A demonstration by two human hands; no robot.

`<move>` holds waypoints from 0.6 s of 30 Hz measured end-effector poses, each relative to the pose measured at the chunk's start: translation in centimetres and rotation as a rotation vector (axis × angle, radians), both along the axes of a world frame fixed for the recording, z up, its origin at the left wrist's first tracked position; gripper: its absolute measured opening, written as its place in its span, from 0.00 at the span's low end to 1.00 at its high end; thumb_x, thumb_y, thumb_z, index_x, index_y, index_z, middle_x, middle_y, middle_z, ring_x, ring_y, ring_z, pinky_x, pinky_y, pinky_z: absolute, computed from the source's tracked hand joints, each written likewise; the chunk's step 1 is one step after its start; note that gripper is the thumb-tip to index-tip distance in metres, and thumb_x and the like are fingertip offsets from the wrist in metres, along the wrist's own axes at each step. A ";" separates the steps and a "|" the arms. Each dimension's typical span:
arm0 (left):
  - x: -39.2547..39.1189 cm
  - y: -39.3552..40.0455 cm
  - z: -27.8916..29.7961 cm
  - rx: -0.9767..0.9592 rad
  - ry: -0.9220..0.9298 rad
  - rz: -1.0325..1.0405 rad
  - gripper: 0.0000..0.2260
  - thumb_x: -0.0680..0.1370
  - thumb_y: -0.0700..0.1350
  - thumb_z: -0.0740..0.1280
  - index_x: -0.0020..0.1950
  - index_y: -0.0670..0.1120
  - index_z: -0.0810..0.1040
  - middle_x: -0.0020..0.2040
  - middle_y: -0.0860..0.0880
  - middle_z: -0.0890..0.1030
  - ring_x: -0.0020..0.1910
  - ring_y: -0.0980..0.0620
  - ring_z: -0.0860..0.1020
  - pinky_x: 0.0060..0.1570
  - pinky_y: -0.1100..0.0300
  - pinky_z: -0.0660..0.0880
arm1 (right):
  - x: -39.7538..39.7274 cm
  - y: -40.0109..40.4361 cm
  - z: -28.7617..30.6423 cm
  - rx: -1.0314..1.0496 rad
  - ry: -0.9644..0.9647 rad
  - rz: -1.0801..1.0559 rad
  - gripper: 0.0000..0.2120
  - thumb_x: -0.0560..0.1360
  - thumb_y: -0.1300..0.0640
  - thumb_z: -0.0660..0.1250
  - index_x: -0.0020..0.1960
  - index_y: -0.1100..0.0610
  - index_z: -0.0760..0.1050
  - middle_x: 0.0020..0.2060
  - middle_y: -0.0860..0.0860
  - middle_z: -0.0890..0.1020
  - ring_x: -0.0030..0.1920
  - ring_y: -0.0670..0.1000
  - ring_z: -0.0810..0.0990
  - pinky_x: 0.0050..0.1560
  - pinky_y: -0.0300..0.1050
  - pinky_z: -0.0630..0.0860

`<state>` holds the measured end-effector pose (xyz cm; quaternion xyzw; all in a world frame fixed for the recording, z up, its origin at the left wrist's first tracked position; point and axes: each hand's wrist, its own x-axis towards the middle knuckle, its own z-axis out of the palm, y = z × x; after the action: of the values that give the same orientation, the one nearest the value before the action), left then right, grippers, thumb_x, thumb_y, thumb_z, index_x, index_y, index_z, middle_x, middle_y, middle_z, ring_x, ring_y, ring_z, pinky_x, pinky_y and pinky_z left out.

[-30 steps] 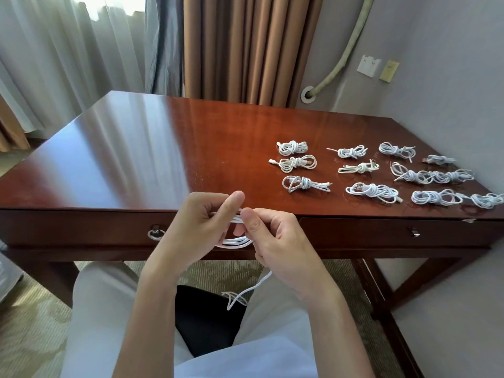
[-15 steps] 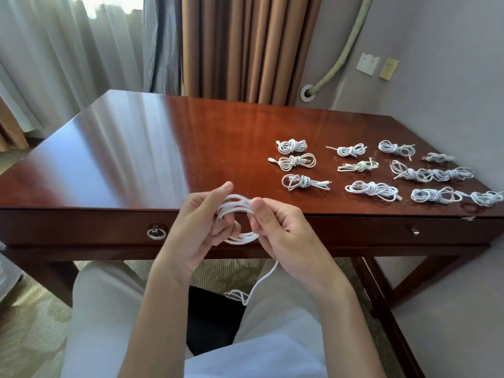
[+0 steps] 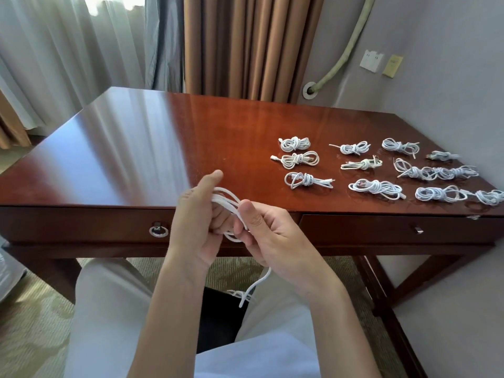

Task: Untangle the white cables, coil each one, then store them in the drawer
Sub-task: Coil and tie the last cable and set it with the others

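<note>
- Carpeted floor (image 3: 35,323) and the person's pale-trousered lap fill the nearest ground; the loose tail (image 3: 252,289) of a white cable hangs down between the knees, presumably the length not yet wound.
- Left hand (image 3: 197,225) sits just in front of the desk edge, fingers curled round a bundle of white loops (image 3: 227,201) with the thumb raised above them; it appears to serve as the former on which the coil is built.
- Right hand (image 3: 275,236) lies just beside the left, thumb and fingers pinching the strand where it meets the loops, a grip suited to feeding or wrapping the cable round the bundle.
- Left drawer (image 3: 81,225), with its ring pull (image 3: 158,231), is closed, as is the right drawer (image 3: 381,230); storage is judged not yet begun.
- Desk (image 3: 136,148) of polished red-brown wood carries the finished coils (image 3: 376,170) on its right half, laid apart in rough rows, probably so that none re-tangles before stowing.
- Curtains (image 3: 245,45) and a grey wall with a hose (image 3: 343,50) and outlet plates (image 3: 371,60) close the background.
</note>
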<state>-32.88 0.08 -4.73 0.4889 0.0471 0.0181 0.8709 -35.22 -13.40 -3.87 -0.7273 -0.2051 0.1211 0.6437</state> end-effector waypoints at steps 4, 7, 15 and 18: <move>0.7 0.0 -0.9 -0.145 0.057 -0.088 0.28 0.82 0.48 0.61 0.22 0.48 0.58 0.18 0.51 0.56 0.16 0.54 0.58 0.18 0.64 0.61 | 0.1 0.0 -0.4 0.018 0.031 -0.044 0.20 0.83 0.44 0.53 0.42 0.59 0.68 0.28 0.49 0.63 0.25 0.43 0.58 0.25 0.32 0.59; 0.3 0.6 -1.4 0.174 -0.069 -0.164 0.28 0.82 0.53 0.63 0.24 0.44 0.62 0.20 0.48 0.58 0.20 0.49 0.60 0.26 0.58 0.68 | 0.4 -0.7 -0.8 -0.093 -0.019 -0.094 0.21 0.84 0.43 0.53 0.39 0.56 0.66 0.27 0.42 0.64 0.26 0.42 0.61 0.29 0.33 0.62; -0.4 0.7 -0.7 0.595 -0.254 -0.062 0.25 0.81 0.48 0.66 0.23 0.45 0.76 0.21 0.47 0.74 0.19 0.52 0.70 0.24 0.64 0.67 | 0.0 -0.2 -0.4 -0.193 -0.077 -0.042 0.21 0.86 0.47 0.54 0.35 0.49 0.70 0.25 0.40 0.67 0.27 0.42 0.63 0.33 0.36 0.63; -0.2 0.3 -0.7 0.355 -0.223 0.002 0.26 0.79 0.47 0.67 0.20 0.45 0.74 0.20 0.42 0.74 0.16 0.52 0.69 0.20 0.65 0.63 | 0.1 -0.2 -0.5 -0.045 0.058 0.022 0.20 0.83 0.45 0.54 0.39 0.56 0.68 0.29 0.45 0.61 0.26 0.43 0.58 0.27 0.33 0.59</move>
<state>-33.09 0.40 -5.43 0.6296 -0.0532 0.0810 0.7709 -35.09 -13.62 -4.34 -0.7355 -0.1915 0.1538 0.6314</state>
